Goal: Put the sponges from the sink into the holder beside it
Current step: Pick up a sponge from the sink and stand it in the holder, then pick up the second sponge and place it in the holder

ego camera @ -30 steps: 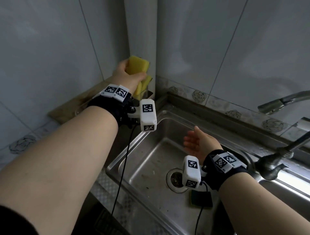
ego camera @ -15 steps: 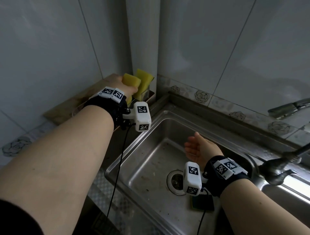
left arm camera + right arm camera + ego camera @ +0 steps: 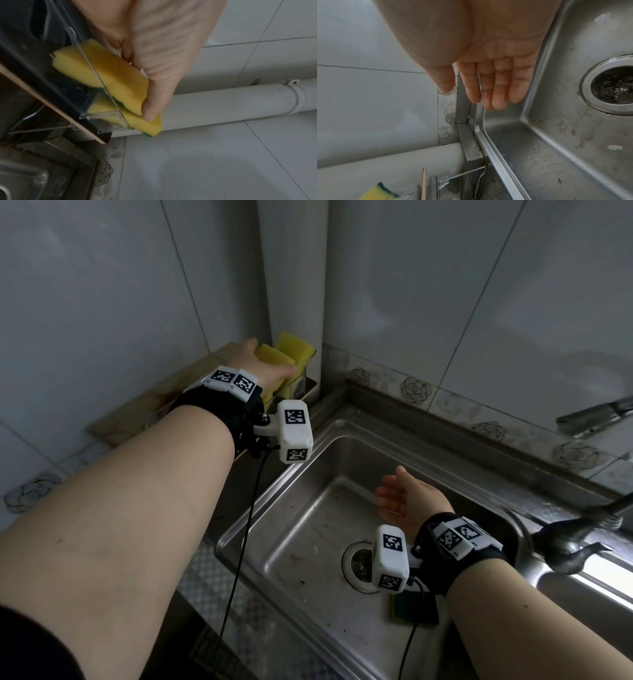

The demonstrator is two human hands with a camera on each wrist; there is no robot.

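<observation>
My left hand (image 3: 269,366) grips a yellow sponge (image 3: 272,356) and holds it partly inside the clear plastic holder (image 3: 298,385) on the counter left of the sink. In the left wrist view my thumb (image 3: 152,108) lies along the edge of this sponge (image 3: 116,75), whose lower end is behind the holder's wall (image 3: 102,115). A second yellow sponge (image 3: 297,350) stands in the holder beside it. A dark green sponge (image 3: 416,609) lies on the sink floor, partly hidden under my right wrist. My right hand (image 3: 399,498) hovers open and empty over the sink.
The steel sink (image 3: 308,542) has a drain (image 3: 358,566) near its middle. A faucet (image 3: 575,546) juts in at the right. A white pipe (image 3: 294,285) runs up the tiled corner just behind the holder. A wooden board (image 3: 154,412) lies on the left counter.
My left hand has brought the yellow sponge down from above the holder into it, next to the other yellow sponge. The right hand has stayed open over the sink.
</observation>
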